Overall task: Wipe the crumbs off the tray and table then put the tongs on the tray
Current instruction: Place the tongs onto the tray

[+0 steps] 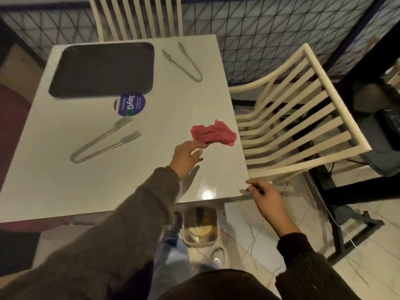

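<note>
Head cam: my left hand [187, 155] is stretched out over the white table [65, 180], fingers loosely spread, fingertips just touching the red cloth [213, 133] at about 2 o'clock. My right hand [267, 197] hangs off the table's near corner, fingers slack, holding nothing. Dark tray [104, 69] sits at 11, one pair of tongs [184, 61] at 12, another pair [104, 145] at 9.

A purple round sticker [131, 104] sits out past the grips, toward the far left. One cream slatted chair [303, 118] is off to the right, another [138, 16] straight across. A clear bin [199, 226] is on the floor below, and wire mesh fencing [270, 29] runs behind.
</note>
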{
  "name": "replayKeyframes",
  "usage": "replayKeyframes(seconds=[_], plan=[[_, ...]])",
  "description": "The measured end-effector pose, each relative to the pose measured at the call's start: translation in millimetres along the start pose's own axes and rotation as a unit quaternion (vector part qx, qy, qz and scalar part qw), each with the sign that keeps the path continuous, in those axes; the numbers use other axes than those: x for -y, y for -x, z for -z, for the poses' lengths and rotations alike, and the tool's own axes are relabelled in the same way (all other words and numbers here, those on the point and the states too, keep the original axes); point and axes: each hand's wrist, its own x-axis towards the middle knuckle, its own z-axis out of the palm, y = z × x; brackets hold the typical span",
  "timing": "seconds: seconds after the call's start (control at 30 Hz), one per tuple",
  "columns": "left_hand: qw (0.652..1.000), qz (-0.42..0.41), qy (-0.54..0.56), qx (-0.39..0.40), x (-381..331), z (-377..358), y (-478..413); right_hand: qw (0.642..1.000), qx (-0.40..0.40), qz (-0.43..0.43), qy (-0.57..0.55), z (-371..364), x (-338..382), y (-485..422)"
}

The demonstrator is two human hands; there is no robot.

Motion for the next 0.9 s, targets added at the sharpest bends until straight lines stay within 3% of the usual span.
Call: replayKeyframes(seconds=[0.27, 0.5, 0.77, 0.9], plan=[[0.987, 0.078, 0.084, -0.116, 22, 97, 92, 0.994, 0.088, 0.064, 0.020, -37, 65, -6], [0.961, 0.114, 0.151, -0.203, 71, 196, 94, 0.983, 0.131, 0.111, 0.057, -108, 142, -32], [0.953, 0.142, 0.155, -0.218, 168, 343, 17, 0.992, 0.091, 0.072, 0.058, -224, 235, -105], [0.965, 0.146, 0.129, -0.177, 194, 395, -30, 0.995, 0.068, 0.054, 0.052, -267, 276, -146]])
